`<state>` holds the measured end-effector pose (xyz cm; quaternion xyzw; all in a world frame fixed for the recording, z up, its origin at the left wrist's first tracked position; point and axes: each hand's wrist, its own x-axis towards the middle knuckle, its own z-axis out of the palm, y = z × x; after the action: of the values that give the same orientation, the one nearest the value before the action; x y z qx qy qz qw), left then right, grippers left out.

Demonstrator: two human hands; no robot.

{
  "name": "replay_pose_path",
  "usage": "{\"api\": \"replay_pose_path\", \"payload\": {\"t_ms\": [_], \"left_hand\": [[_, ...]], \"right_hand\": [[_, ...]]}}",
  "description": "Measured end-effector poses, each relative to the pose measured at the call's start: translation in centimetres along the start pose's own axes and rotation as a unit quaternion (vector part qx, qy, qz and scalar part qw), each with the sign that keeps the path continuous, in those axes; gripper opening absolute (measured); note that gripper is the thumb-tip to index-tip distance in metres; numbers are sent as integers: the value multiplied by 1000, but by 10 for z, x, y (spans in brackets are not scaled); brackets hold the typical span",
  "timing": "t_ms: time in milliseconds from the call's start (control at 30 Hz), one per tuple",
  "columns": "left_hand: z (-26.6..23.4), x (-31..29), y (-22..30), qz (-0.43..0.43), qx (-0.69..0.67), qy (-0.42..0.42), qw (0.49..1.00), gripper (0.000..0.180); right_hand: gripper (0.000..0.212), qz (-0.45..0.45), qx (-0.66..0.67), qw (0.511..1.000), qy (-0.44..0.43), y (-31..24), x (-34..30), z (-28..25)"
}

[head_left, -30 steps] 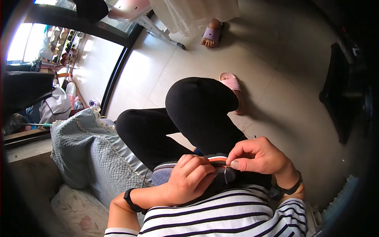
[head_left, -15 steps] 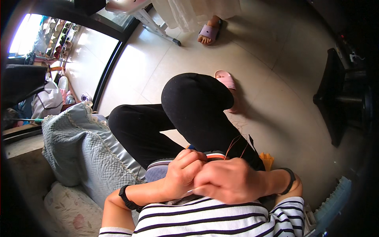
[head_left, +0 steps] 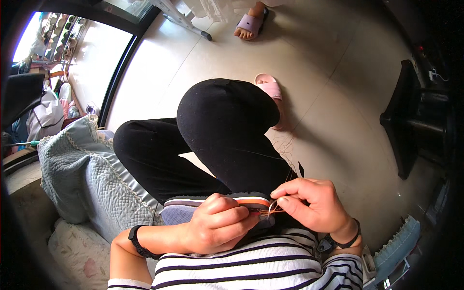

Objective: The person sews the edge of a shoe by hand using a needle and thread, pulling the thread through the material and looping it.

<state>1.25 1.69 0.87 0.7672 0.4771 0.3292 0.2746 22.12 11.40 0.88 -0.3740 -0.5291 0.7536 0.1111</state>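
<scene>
Across my lap lies a shoe sole (head_left: 178, 216) with a grey-purple face and a layered edge of black, white and orange. My left hand (head_left: 220, 223) is closed in a fist over its middle. A small reddish bit shows at the fingertips; what the fist holds is mostly hidden. My right hand (head_left: 311, 203), at the sole's right end, pinches orange-brown thread (head_left: 276, 209) between thumb and fingers. That thread runs toward the left fist, and a small white loop shows beside it. Loose thin strands (head_left: 286, 150) trail over my black trouser leg and past the knee.
A pale blue quilted cover (head_left: 104, 193) lies at my left. A black stand base (head_left: 403, 121) is on the tiled floor (head_left: 333, 101) to the right, with a light blue ribbed object (head_left: 398, 241) near my right elbow. Another person's slippered foot (head_left: 250, 26) is ahead.
My hands, close together before, have come apart; the right hand moved up and right, and the thread between them now shows. More of the sole is visible. The whole view shifted slightly.
</scene>
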Motion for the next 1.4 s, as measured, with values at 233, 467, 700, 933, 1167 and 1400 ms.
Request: {"api": "replay_pose_path", "payload": {"t_ms": [233, 467, 700, 933, 1167, 1400], "left_hand": [[1, -2, 1, -2, 1, -7, 1000, 28], [0, -3, -1, 20, 11, -4, 1000, 28], [0, -4, -1, 35, 24, 7, 999, 29], [1, -5, -1, 38, 16, 13, 999, 25], [-1, -4, -1, 39, 10, 6, 999, 27], [-2, -1, 0, -47, -42, 4, 998, 24]], "right_hand": [[16, -255, -262, 928, 70, 13, 0, 7], [15, -241, -229, 943, 17, 6, 5, 3], [13, -203, -199, 958, -29, 4, 10, 5], [11, -213, -201, 956, -17, 5, 12, 7], [10, -205, -208, 956, -23, 2, 13, 6], [9, -210, -230, 950, -29, 5, 15, 4]]}}
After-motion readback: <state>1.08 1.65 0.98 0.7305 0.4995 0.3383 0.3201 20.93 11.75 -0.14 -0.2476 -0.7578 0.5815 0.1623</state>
